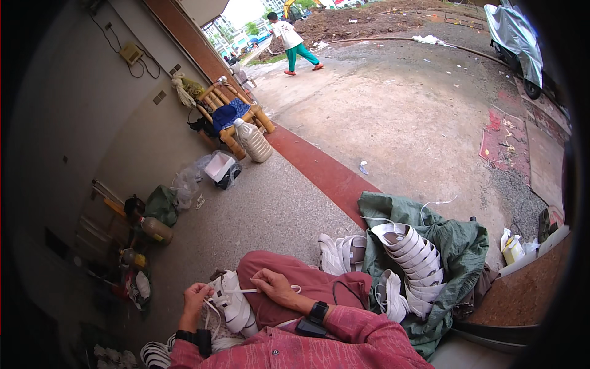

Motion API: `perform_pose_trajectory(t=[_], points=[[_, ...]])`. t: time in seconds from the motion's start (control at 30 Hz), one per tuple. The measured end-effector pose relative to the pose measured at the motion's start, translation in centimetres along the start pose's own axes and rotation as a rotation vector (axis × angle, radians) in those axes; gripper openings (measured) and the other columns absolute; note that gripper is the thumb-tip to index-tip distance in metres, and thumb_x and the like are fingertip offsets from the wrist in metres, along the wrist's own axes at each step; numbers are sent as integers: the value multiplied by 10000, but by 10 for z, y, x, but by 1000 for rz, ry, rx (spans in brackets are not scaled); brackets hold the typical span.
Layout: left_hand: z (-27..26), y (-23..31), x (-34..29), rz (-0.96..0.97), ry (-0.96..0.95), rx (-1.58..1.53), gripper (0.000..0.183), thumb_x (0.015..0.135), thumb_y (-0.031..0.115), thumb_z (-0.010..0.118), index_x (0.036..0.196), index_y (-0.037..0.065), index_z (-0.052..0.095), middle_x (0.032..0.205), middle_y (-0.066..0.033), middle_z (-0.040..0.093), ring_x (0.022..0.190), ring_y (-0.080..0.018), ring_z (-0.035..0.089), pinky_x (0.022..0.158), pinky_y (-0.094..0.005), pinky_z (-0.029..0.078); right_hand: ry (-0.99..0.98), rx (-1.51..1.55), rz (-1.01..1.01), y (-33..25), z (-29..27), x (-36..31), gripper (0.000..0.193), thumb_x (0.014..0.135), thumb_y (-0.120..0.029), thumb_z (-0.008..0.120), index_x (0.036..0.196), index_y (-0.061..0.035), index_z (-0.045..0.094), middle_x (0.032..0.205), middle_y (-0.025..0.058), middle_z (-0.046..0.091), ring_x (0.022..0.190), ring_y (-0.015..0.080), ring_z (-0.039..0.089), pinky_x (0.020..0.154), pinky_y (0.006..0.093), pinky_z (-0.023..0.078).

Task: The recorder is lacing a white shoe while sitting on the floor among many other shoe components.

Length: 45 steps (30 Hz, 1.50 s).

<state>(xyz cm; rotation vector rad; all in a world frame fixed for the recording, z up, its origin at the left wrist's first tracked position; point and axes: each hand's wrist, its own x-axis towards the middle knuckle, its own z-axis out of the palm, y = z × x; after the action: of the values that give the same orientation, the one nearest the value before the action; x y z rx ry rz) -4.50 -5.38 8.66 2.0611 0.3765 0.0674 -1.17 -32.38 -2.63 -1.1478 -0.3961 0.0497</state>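
A white lace (246, 290) runs nearly straight between the 2 hands, across the front of a white shoe upper (231, 301) that sits beside the person's knee, low in the view and left of centre. The left hand (196, 297) is at the upper's left edge, its fingers pinching the lace; the right hand (275, 288) is over the red trousers (273, 267), its fingers closed on the lace too, with a loop showing past the hand. A black watch (318, 312) is on the right wrist and a black band (201, 340) on the left. To the right, a curved stack of white uppers (415, 264) lies on a crumpled green sheet (465, 246), with a smaller group (391, 296) just beside it; more white pieces (341, 252) are at the sheet's left edge. Farther off on the speckled floor (264, 209), a cloudy plastic jug (252, 142) is next to a bamboo chair (264, 120) bearing blue cloth (231, 113). Outside, 1 person (294, 43) in green trousers is mid-stride on the concrete (381, 111).
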Motion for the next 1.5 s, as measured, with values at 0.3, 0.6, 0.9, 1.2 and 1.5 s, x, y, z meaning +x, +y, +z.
perform_pose_trajectory(t=[0.3, 0.6, 0.9, 1.2, 1.5], points=[[1, 5, -5, 2, -12, 17, 107, 895, 108, 633, 916, 4, 650, 833, -56, 689, 738, -107, 644, 681, -244, 508, 11, -22, -5, 0, 3, 0, 147, 941, -187, 609, 935, -40, 596, 678, 21, 614, 615, 77, 559, 573, 263, 448], [-2, -2, -10, 7, -22, -84, 100, 906, 110, 626, 914, 13, 650, 852, -45, 695, 750, -92, 637, 695, -221, 484, -5, -76, 28, -3, 6, 0, 133, 945, -166, 607, 953, -34, 601, 701, 10, 606, 638, 67, 551, 586, 239, 446], [1, 0, -19, 37, -12, -143, 89, 894, 98, 640, 896, 10, 643, 853, -50, 692, 756, -97, 640, 683, -223, 501, -3, -117, 39, -3, 9, 2, 124, 945, -160, 604, 954, -37, 609, 711, 8, 609, 642, 63, 554, 590, 233, 451], [0, 1, -24, 7, -30, -245, 99, 890, 114, 657, 903, 16, 647, 861, -53, 696, 766, -95, 642, 690, -223, 502, 1, -152, 36, -4, 10, 2, 137, 941, -182, 606, 957, -47, 613, 701, 16, 623, 632, 76, 580, 594, 244, 465], [-1, 8, -29, -10, -60, -222, 115, 890, 122, 653, 935, 16, 650, 891, -59, 702, 778, -98, 645, 687, -226, 501, 9, -147, 24, 1, 11, 3, 139, 941, -186, 609, 949, -47, 608, 697, 15, 618, 629, 74, 572, 589, 244, 457]])
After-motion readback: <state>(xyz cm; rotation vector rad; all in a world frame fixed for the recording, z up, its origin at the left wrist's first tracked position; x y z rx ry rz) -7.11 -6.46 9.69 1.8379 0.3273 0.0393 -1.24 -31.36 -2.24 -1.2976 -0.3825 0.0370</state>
